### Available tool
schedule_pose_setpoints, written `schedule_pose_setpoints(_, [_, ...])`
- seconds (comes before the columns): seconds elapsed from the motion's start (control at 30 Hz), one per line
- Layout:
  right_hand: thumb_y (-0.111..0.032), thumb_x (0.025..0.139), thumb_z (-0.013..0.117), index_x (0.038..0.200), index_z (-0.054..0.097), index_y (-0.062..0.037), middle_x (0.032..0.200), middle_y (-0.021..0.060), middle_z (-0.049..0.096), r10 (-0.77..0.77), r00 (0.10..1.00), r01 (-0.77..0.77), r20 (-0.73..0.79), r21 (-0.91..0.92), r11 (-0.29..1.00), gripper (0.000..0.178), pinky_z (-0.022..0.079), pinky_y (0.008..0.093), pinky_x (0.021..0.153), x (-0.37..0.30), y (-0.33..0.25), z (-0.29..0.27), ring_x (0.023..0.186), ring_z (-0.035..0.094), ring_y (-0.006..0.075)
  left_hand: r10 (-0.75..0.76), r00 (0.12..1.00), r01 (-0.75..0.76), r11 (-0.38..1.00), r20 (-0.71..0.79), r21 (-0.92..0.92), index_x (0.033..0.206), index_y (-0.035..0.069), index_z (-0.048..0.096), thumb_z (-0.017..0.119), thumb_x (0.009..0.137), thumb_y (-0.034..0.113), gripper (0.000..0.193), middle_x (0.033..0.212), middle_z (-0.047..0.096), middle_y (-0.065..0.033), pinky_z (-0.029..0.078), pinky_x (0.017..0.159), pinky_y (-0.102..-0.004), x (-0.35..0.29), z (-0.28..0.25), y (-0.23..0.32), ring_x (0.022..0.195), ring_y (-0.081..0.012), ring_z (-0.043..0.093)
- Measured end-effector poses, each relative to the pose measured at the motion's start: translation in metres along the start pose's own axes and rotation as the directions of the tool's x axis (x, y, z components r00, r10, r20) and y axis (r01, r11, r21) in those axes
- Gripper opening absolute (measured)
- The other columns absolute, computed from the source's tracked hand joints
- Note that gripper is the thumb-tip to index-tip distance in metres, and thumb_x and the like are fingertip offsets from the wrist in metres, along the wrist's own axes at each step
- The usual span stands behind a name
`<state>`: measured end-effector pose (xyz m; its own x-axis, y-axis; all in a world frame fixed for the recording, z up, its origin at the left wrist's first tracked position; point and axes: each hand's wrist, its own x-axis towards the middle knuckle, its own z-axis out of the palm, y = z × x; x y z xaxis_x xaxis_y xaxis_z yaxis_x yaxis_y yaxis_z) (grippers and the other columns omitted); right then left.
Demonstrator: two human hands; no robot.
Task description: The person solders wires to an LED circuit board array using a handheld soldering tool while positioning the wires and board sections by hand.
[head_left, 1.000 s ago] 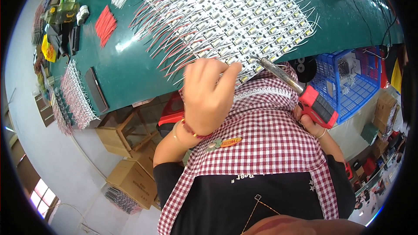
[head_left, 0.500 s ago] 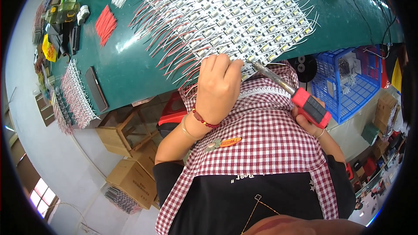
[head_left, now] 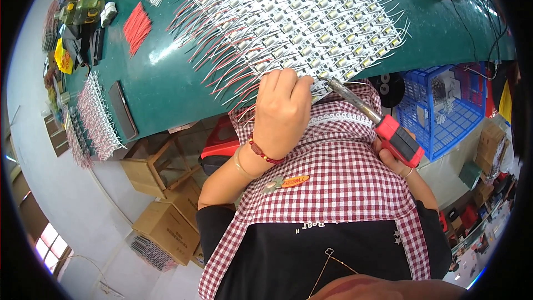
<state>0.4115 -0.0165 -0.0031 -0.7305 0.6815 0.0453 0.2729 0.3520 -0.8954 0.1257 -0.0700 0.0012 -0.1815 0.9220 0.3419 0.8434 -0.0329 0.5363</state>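
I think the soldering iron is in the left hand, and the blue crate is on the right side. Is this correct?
Wrong hand: the head view shows the iron in the right hand. The blue crate is on the right side.

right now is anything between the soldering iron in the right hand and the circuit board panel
Nothing visible: the soldering iron in the right hand points at the near end of the circuit board panel. The left hand is just left of its tip, not between them.

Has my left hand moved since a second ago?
Yes: your left hand has shifted rightward, away from the red wire bundle on the green table.
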Motion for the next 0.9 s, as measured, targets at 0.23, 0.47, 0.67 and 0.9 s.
schedule_pose_setpoints(0.23, [-0.031,0.090,0.065,0.113,0.053,-0.0008,0.068,0.0074,0.056,0.306,0.948,-0.192,-0.090,0.606,0.772,0.040,0.046,0.0338,0.054,-0.014,0.008,0.020,0.054,0.055,0.0196,-0.012,0.999,0.009,0.997,0.039,0.076,0.088,0.008,0.067,0.071,0.074,0.000,0.016,0.075,0.049,-0.0041,0.038,0.065,-0.0364,0.002,-0.009,-0.001,0.072,-0.0225,0.052])
schedule_pose_setpoints(0.47, [-0.040,0.097,0.055,0.121,0.041,-0.0007,0.066,0.0051,0.050,0.309,0.919,0.001,-0.244,0.786,0.618,0.048,0.043,0.0265,0.046,0.035,0.006,0.012,0.048,0.046,0.0117,-0.087,0.986,0.068,0.989,0.145,0.135,0.093,0.011,0.067,0.066,0.078,0.001,0.019,0.080,0.054,-0.0038,0.038,0.071,-0.0359,-0.004,-0.044,-0.017,0.080,-0.0226,0.054])
schedule_pose_setpoints(0.67, [-0.037,0.101,0.047,0.121,0.041,-0.0009,0.068,0.0044,0.047,0.229,0.927,0.117,-0.297,0.810,0.575,0.042,0.043,0.0250,0.046,0.063,0.007,0.001,0.050,0.044,0.0110,-0.306,0.952,0.305,0.942,-0.011,0.142,0.088,0.003,0.066,0.067,0.081,0.004,0.007,0.082,0.062,-0.0102,0.045,0.076,-0.0394,0.028,-0.102,-0.094,0.086,-0.0294,0.059])
schedule_pose_setpoints(0.9, [-0.037,0.101,0.047,0.122,0.042,-0.0004,0.069,0.0039,0.048,0.175,0.949,0.132,-0.263,0.834,0.536,0.042,0.043,0.0238,0.046,0.085,-0.004,-0.001,0.049,0.044,0.0107,-0.094,0.970,0.186,0.881,-0.225,0.434,0.089,0.002,0.067,0.069,0.081,0.009,0.011,0.085,0.064,-0.0142,0.049,0.077,-0.0419,0.126,-0.075,-0.250,0.085,-0.0330,0.061])
